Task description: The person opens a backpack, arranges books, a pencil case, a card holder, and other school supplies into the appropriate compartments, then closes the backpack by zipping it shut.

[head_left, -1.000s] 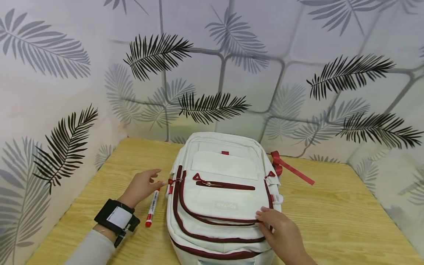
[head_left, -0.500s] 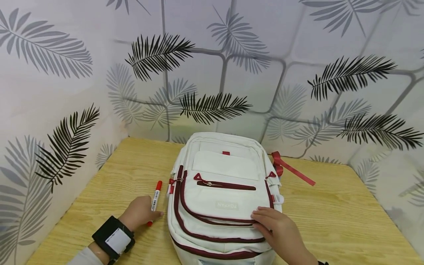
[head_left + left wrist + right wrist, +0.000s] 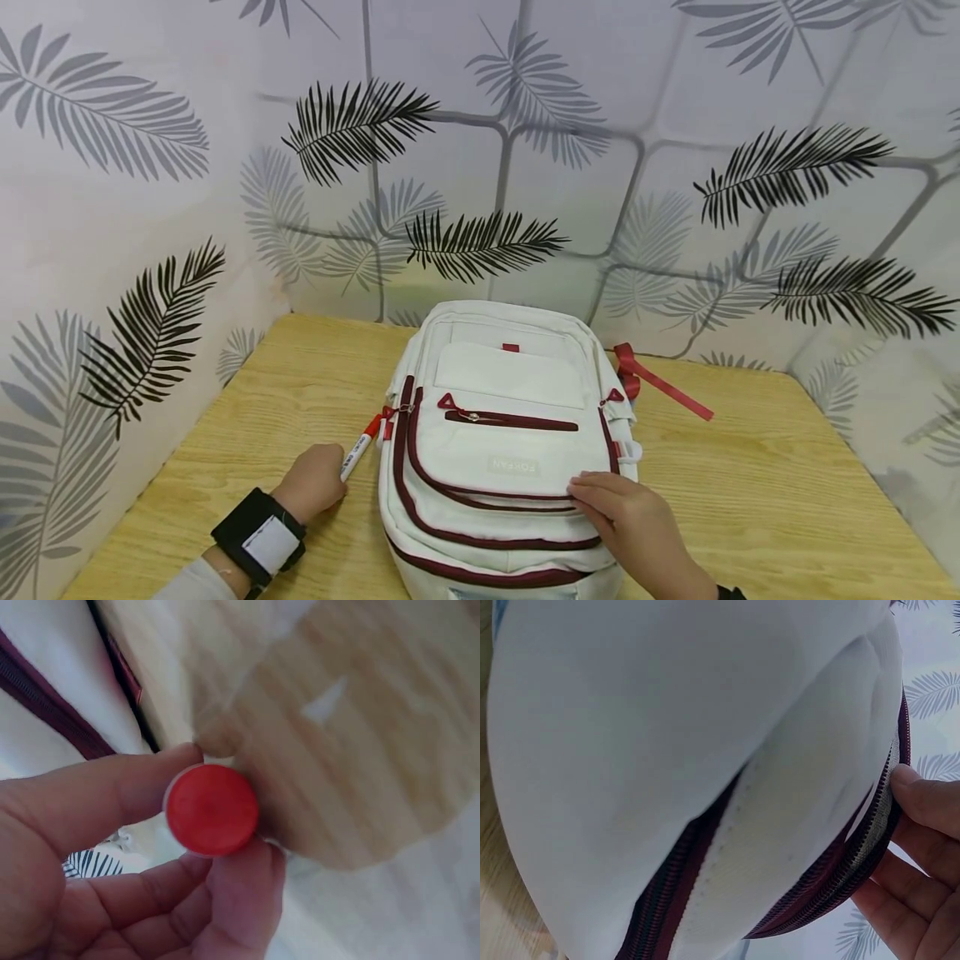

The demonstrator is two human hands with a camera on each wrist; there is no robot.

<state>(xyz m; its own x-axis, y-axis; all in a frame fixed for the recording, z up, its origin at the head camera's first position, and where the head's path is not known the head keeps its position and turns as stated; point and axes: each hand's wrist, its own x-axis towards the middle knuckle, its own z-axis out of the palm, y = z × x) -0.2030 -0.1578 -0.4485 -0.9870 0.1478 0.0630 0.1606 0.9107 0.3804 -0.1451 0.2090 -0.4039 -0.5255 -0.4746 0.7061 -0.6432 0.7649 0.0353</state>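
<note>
A white backpack with dark red zippers lies on the wooden table in the head view. To its left, my left hand pinches a red-and-white marker, whose red tip end points away towards the bag. From the left wrist view, the marker's round red end shows between thumb and fingers. My right hand holds the lower right edge of the front pocket. In the right wrist view, the thumb lies on the near side of the zippered edge and the fingers lie behind it, the pocket gaping beside them.
A red ribbon strap trails onto the wooden table right of the backpack. A leaf-patterned wall covering stands behind and at the sides. The left wrist wears a black band with a white patch.
The left hand has come down to the marker and taken hold of it. The marker's far end has swung right, towards the bag. The right hand stays at the pocket edge.
</note>
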